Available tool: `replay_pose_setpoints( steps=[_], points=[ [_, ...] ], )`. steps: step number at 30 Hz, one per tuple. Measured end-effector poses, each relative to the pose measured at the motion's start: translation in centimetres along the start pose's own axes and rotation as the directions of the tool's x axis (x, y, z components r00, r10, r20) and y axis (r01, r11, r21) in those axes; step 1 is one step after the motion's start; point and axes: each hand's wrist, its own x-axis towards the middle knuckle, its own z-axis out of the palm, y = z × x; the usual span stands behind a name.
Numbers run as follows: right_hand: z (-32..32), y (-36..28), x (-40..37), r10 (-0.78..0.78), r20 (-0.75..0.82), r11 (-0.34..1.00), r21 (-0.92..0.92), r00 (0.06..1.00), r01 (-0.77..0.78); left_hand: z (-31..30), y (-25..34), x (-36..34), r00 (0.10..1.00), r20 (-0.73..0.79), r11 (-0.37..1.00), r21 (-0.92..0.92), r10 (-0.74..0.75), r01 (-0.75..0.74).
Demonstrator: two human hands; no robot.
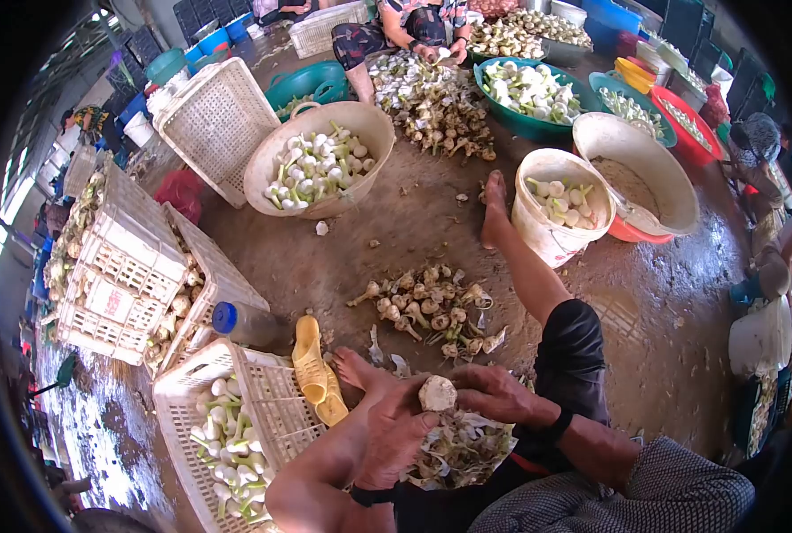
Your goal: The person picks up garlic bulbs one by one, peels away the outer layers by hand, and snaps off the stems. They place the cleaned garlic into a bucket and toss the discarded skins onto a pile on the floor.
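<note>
A garlic bulb (pixel 437 393) with a pale, cut-looking face sits between my two hands, above my lap. My left hand (pixel 394 433) is closed on it, thumb against its lower side. My right hand (pixel 496 394) is right beside the bulb with its fingers curled in; whatever they grip is hidden. Below both hands lies a heap of dry garlic skins (pixel 458 449). On the floor in front is a loose pile of unpeeled garlic bulbs (pixel 427 306) with short stems.
To the left, a white plastic crate (pixel 178 413) holds cleaned garlic, near yellow slippers (pixel 309 355) and a blue-capped jar (pixel 252 324). A white bucket (pixel 538 233) with garlic stands ahead right, beside a basin (pixel 689 209). Across, a person (pixel 414 27) handles garlic beside a large heap.
</note>
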Motion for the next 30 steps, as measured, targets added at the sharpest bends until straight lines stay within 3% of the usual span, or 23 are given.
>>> replay_pose_setpoints(
  steps=[4, 5, 6, 8, 10, 14, 20, 22, 25, 27, 30],
  points=[
    [-1.0, -0.4, -0.5, 0.119, -0.029, 0.986, 0.125, 0.992, -0.115, 0.1, 0.0, -0.1, 0.996, -0.063, 0.995, 0.081, 0.063, -0.058],
    [-1.1, -0.8, -0.6, 0.122, -0.029, 0.985, 0.125, 0.992, -0.117, -0.4, -0.2, 0.0, 0.996, -0.061, 0.977, 0.203, 0.072, -0.058],
    [-1.0, -1.5, -0.7, 0.078, -0.023, 0.993, 0.089, 0.997, -0.076, -0.6, -0.2, 0.0, 0.995, -0.057, 0.945, 0.322, 0.08, -0.057],
    [-0.9, -2.3, -0.6, 0.038, -0.019, 0.998, 0.055, 0.999, -0.037, -0.3, -0.1, 0.0, 0.997, -0.04, 0.931, 0.36, 0.07, -0.051],
    [-0.9, -2.7, -0.4, 0.02, -0.008, 0.991, -0.133, 1.0, -0.02, -0.4, 0.0, 0.0, 0.998, -0.023, 0.916, 0.399, 0.058, -0.043],
    [-1.1, -2.8, -0.2, 0.09, 0.019, 0.987, -0.135, 0.996, -0.087, -0.9, -0.3, 0.1, 0.994, 0.004, 0.842, 0.531, 0.11, -0.095],
    [-1.5, -2.4, -0.3, 0.05, 0.084, 0.983, -0.178, 0.995, -0.034, -1.1, -0.7, 0.3, 0.986, 0.036, 0.703, 0.697, 0.164, -0.143],
    [-1.3, -1.6, -0.4, -0.083, 0.06, 0.963, -0.252, 0.995, 0.096, -1.2, -1.0, 0.5, 0.982, 0.059, 0.658, 0.735, 0.179, -0.164],
    [-0.6, -0.9, -0.5, -0.137, 0.0, 0.92, -0.37, 0.991, 0.127, -1.1, -1.5, 0.7, 0.971, 0.079, 0.59, 0.782, 0.225, -0.2],
    [-0.4, -0.4, -0.6, -0.153, -0.019, 0.912, -0.389, 0.988, 0.134, -1.3, -1.6, 0.9, 0.959, 0.144, 0.457, 0.855, 0.245, -0.245],
    [-0.1, 0.5, -0.6, -0.174, -0.054, 0.893, -0.43, 0.983, 0.135, -0.9, -1.8, 0.8, 0.962, 0.119, 0.474, 0.851, 0.246, -0.226]
  ],
)
